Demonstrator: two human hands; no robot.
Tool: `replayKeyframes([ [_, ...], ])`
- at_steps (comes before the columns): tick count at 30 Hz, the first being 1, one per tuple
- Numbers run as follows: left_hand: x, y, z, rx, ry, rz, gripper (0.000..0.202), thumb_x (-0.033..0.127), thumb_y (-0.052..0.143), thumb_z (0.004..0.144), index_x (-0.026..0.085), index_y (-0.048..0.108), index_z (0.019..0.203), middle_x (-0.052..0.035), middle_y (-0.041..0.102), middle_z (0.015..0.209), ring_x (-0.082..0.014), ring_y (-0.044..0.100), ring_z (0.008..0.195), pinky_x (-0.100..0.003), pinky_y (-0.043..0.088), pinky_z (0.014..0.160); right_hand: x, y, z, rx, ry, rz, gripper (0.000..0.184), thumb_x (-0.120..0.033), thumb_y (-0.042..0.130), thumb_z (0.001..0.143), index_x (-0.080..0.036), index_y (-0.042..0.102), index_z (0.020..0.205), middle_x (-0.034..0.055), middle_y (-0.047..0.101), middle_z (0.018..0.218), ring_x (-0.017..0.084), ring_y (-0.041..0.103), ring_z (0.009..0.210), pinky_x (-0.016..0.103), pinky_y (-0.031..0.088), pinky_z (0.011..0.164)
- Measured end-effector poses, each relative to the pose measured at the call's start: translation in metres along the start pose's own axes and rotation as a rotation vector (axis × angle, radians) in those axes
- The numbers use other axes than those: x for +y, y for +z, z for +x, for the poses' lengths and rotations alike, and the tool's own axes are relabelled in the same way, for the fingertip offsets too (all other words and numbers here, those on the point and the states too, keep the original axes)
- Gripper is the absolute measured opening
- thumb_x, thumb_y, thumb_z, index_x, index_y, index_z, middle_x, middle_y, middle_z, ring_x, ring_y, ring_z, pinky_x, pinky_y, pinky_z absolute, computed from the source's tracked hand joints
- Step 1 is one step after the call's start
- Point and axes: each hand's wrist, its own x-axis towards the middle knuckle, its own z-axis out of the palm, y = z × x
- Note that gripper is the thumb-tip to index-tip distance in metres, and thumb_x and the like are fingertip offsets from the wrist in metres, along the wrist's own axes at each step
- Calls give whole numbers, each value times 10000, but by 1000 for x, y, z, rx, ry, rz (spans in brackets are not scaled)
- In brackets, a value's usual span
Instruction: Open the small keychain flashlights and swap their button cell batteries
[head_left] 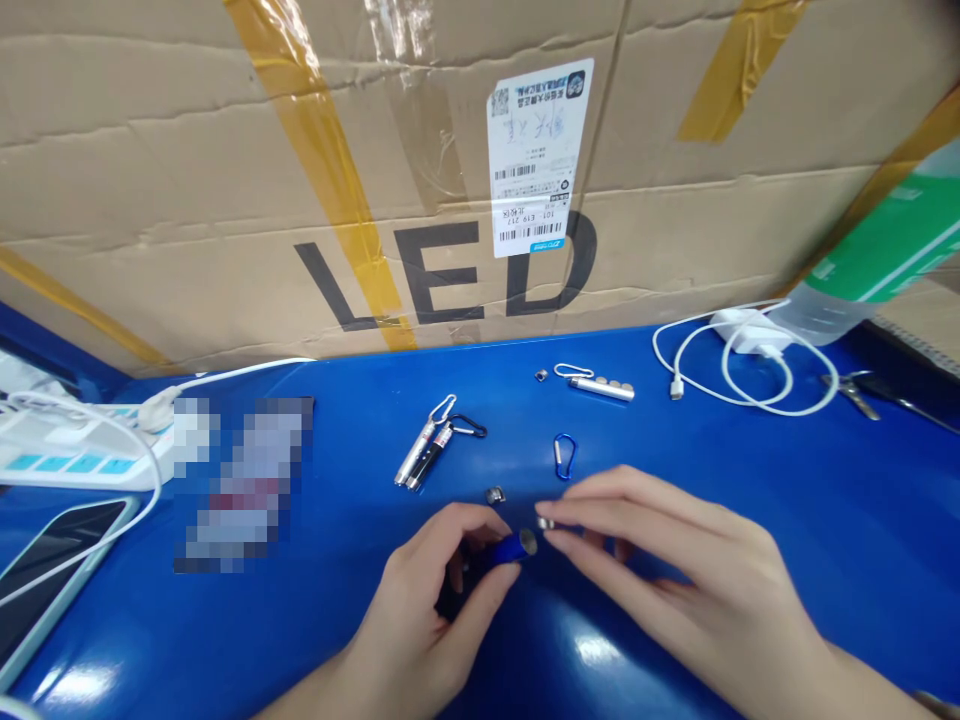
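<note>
My left hand (420,590) is closed around a small blue flashlight tube (508,548), its open end facing right. Between the thumb and fingertips of my right hand (675,570) are silver button cells (545,522), just right of that opening and apart from it. A small dark metal part (495,495) lies beyond my left fingers, and a blue carabiner (564,456) beyond my right. Farther off, a silver mini flashlight (415,452) and a black one (430,458) lie side by side with clips. A silver tube (611,390) lies at the back, several button cells along it.
A large cardboard box (225,200) walls off the back of the blue table (337,400). To the left are a power strip (75,465), a phone (60,560) and a blurred-out item (247,490). A white charger cable (750,400) and a bottle (825,310) stand right.
</note>
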Motion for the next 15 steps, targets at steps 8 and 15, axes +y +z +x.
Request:
replayKeyframes([
  [8,0,0,-1,-9,16,-6,126,183,513,841,233,535,955,23,627,801,-85,559,622,-158,455,553,2,2,-5,-101,-91,-7,177,-170,519,860,-231,665,937,6,656,884,89,630,699,162,521,594],
  [15,-6,-1,1,134,-48,91,129,195,488,849,229,542,961,3,634,857,-125,595,769,-218,476,694,4,7,-10,-199,-85,-111,259,-206,496,875,-254,610,1103,19,630,1004,97,634,762,181,526,629],
])
